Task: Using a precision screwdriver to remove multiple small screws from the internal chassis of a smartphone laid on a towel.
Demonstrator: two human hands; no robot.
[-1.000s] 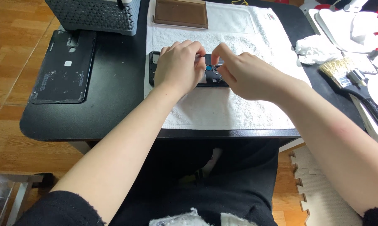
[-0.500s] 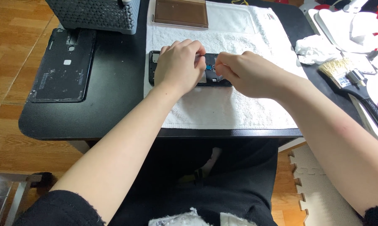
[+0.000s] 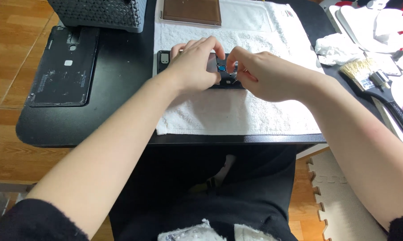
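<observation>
Left hand (image 3: 194, 64) curled over, and pressing down on, an opened black smartphone (image 3: 223, 73) at upper centre; right hand (image 3: 259, 73) pinches at its exposed interior, fingertips closed together. The phone, showing small blue and metallic parts, lies on a white towel (image 3: 237, 111); its detached back cover (image 3: 63, 67) rests upper left.

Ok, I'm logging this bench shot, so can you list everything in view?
opened phone: one, black, on the towel under both hands
towel: one, white, mid-table
table: one, black
back cover: one, black, left on the table
mesh box: one, dark grey, top left
flat case: one, brown, top of the towel
crumpled tissue: one, white, right
brush: one, pale bristles, black handle, right
left hand: on the phone
right hand: fingers pinching at the phone
</observation>
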